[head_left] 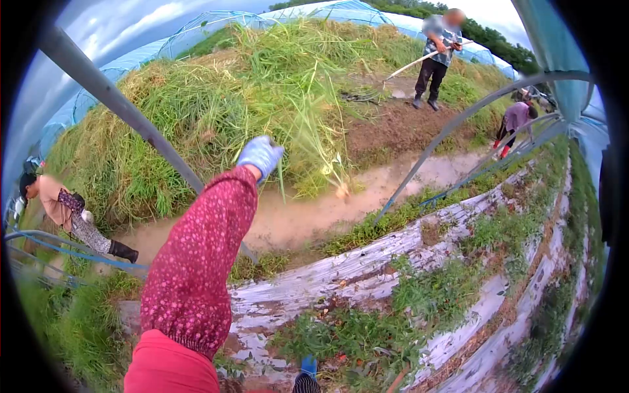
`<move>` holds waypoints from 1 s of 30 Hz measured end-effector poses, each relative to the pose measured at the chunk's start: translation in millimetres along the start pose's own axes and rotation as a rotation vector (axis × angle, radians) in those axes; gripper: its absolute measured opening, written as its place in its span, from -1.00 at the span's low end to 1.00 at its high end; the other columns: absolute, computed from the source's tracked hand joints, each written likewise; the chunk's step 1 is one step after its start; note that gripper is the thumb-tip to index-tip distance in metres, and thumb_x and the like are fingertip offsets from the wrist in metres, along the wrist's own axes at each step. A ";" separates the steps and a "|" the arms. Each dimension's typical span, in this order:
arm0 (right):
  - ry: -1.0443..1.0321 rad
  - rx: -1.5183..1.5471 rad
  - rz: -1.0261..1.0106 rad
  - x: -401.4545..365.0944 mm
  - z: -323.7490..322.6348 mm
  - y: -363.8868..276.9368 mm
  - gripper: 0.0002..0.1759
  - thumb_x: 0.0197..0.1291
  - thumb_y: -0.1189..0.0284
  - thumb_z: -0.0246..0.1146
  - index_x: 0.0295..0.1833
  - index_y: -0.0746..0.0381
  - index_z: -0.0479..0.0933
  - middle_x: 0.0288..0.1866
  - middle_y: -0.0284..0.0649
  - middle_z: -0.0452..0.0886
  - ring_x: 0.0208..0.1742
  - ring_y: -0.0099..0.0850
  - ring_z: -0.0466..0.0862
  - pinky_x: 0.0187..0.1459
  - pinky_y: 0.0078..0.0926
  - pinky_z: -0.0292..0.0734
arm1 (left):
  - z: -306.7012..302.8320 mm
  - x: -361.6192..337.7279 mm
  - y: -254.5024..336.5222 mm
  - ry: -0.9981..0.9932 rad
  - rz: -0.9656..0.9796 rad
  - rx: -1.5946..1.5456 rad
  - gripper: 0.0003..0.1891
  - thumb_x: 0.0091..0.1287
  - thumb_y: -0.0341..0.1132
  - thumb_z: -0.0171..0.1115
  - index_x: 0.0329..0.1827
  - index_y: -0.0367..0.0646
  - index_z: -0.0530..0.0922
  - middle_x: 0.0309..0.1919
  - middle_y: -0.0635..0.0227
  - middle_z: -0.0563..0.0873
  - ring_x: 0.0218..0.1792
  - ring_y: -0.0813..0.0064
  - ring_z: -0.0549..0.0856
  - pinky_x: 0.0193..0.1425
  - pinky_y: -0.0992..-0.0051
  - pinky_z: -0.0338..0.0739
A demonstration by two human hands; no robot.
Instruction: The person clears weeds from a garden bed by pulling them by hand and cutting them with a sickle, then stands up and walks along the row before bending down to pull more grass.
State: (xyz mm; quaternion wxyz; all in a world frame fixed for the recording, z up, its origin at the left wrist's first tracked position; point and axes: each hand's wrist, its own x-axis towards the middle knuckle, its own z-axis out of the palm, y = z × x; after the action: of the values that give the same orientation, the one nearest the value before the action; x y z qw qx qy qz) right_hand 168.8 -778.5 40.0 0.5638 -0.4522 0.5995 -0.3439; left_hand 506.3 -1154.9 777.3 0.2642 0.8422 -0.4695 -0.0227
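Note:
My left hand, in a pale blue-white glove, reaches out at the end of a red floral sleeve. Its fingers point away and are mostly hidden behind the back of the hand, so I cannot tell whether they are closed. Just right of it, a blurred clump of pulled weeds hangs over the muddy water, pale root end down. Behind both rises a large heap of cut grass and weeds. My right hand is out of view.
A grey metal pole slants close by on the left; curved hoops stand right. A muddy water channel runs before the heap. Plastic-covered beds bear low plants. One person holds a long-handled tool; others work at the sides.

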 end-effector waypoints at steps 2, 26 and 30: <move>-0.011 -0.057 0.082 -8.5 1.9 -54.7 -0.79 0.25 0.34 0.12 -0.13 0.26 0.50 -0.26 -0.17 0.56 -0.29 -0.38 0.55 -0.29 -0.39 0.51 | 59.7 -60.7 -29.8 -0.373 0.185 0.051 -0.64 0.21 -0.14 0.15 -0.09 -0.22 0.63 -0.15 0.06 0.69 -0.10 0.14 0.66 0.06 0.30 0.52; 0.415 0.051 0.055 -101.2 -167.4 -355.0 -0.68 0.07 0.30 0.05 -0.29 0.40 0.37 -0.52 -0.14 0.44 -0.58 -0.27 0.43 -0.51 -0.26 0.33 | -61.4 -796.0 -388.9 -0.715 -0.820 0.032 -0.60 0.18 -0.04 0.14 -0.10 -0.15 0.65 -0.14 0.01 0.68 -0.08 0.07 0.65 0.05 0.20 0.50; -0.026 0.057 0.259 -141.9 -70.6 -370.9 -0.84 0.10 0.44 0.11 -0.32 0.31 0.32 -0.61 -0.25 0.34 -0.70 -0.40 0.36 -0.65 -0.37 0.29 | -76.9 -893.8 -413.8 -0.467 -1.209 -0.154 -0.63 0.22 -0.07 0.10 -0.18 -0.19 0.67 -0.31 0.09 0.72 -0.23 0.15 0.71 -0.06 0.28 0.56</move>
State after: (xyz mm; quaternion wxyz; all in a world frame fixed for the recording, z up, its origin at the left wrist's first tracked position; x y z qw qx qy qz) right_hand 150.0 -784.9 442.9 0.6239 -0.3594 0.6353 -0.2792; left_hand 351.8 -231.2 462.8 0.1557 0.9093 0.0447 -0.3833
